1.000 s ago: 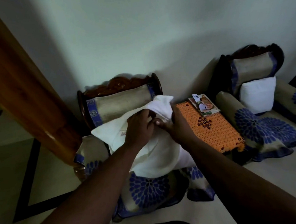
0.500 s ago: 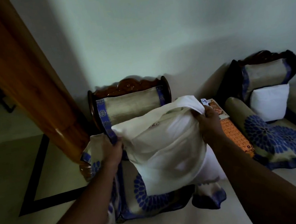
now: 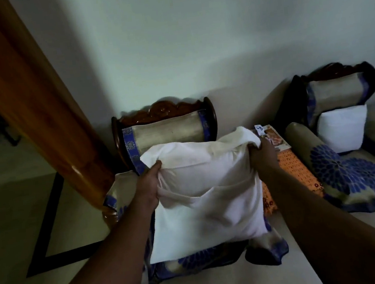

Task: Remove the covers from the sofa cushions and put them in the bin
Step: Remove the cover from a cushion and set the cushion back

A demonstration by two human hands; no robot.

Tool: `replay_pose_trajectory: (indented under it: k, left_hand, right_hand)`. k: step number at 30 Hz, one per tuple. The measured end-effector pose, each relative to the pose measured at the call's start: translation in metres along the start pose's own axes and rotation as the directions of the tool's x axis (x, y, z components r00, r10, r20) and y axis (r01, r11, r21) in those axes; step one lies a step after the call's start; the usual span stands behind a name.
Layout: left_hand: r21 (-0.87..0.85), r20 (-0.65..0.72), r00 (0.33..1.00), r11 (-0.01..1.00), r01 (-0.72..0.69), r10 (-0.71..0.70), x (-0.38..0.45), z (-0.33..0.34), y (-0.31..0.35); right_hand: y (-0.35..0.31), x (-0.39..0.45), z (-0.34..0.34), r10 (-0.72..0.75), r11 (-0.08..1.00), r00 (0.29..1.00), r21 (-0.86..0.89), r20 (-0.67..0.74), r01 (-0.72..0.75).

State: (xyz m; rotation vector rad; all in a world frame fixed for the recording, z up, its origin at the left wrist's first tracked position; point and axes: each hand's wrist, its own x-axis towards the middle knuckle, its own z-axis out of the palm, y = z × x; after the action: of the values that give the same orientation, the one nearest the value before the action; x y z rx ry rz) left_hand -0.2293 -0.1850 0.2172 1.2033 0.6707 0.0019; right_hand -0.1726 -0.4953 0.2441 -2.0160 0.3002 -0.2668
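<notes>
White cushion cover [image 3: 206, 200] held up in front of the near armchair [image 3: 166, 130], cushion inside it. Left hand [image 3: 148, 187] grips the cover's left edge, fingers curled into the fabric; right hand [image 3: 262, 154] pinches the upper right corner. Right of the armchair: orange crocheted mat [image 3: 294, 172]; past it, second armchair [image 3: 351, 171] with white cushion [image 3: 342, 129].
</notes>
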Motion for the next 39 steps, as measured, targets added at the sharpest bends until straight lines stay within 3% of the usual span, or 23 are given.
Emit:
replay_pose_trajectory:
  k: [5, 7, 8, 10, 12, 13, 17, 21, 24, 31, 34, 37, 39]
  left_hand:
    - [-0.094, 0.169, 0.979, 0.987, 0.130, -0.113, 0.000, 0.002, 0.000]
    - [-0.081, 0.199, 0.969, 0.983, 0.166, -0.147, 0.003, 0.007, -0.001]
    - [-0.081, 0.203, 0.966, 0.981, 0.178, -0.159, -0.003, 0.013, 0.001]
    - [-0.047, 0.198, 0.970, 0.987, 0.151, -0.139, -0.010, 0.026, 0.002]
    - [0.074, 0.162, 0.980, 0.992, 0.101, -0.112, -0.020, 0.037, 0.000]
    - [0.091, 0.154, 0.982, 0.991, 0.094, -0.107, -0.024, 0.038, -0.002]
    - [0.075, 0.209, 0.975, 0.996, 0.057, -0.072, -0.025, 0.025, -0.011]
    - [0.036, 0.213, 0.977, 0.999, 0.011, -0.018, -0.022, 0.013, -0.009]
    - [0.028, 0.168, 0.986, 0.999, -0.018, 0.013, -0.027, 0.013, -0.008]
    - [-0.027, 0.162, 0.983, 0.996, -0.080, 0.083, -0.037, 0.010, -0.009]
    - [0.041, 0.162, 0.976, 0.987, -0.156, 0.148, -0.038, 0.010, -0.017]
    - [0.301, 0.195, 0.960, 0.920, -0.252, 0.199, -0.035, 0.005, -0.037]
    - [0.375, 0.210, 0.960, 0.891, -0.256, 0.187, -0.037, 0.004, -0.045]
  right_hand:
    - [0.007, -0.010, 0.015, 0.205, 0.978, 0.976, 0.015, 0.077, -0.207]
    - [-0.002, -0.033, 0.033, 0.065, 0.990, 0.997, -0.125, 0.052, -0.058]
    - [-0.011, -0.051, 0.043, -0.084, 0.982, 0.993, -0.163, 0.084, 0.097]
    - [-0.029, -0.085, 0.066, -0.326, 0.933, 0.908, -0.067, 0.262, 0.354]
    - [-0.040, -0.114, 0.085, -0.397, 0.895, 0.772, 0.023, 0.496, 0.445]
    - [-0.042, -0.122, 0.092, -0.395, 0.890, 0.736, 0.032, 0.550, 0.454]
    - [-0.023, -0.125, 0.100, -0.451, 0.863, 0.765, 0.006, 0.461, 0.505]
    - [-0.009, -0.123, 0.101, -0.353, 0.920, 0.817, 0.007, 0.455, 0.393]
    - [-0.008, -0.122, 0.109, -0.390, 0.901, 0.797, 0.013, 0.461, 0.434]
    - [-0.013, -0.113, 0.108, -0.347, 0.935, 0.768, 0.132, 0.539, 0.330]
    - [-0.011, -0.108, 0.108, -0.284, 0.956, 0.804, 0.088, 0.522, 0.281]
    - [-0.006, -0.105, 0.109, -0.230, 0.972, 0.845, 0.075, 0.483, 0.222]
    - [-0.004, -0.108, 0.109, -0.192, 0.980, 0.852, 0.046, 0.487, 0.194]
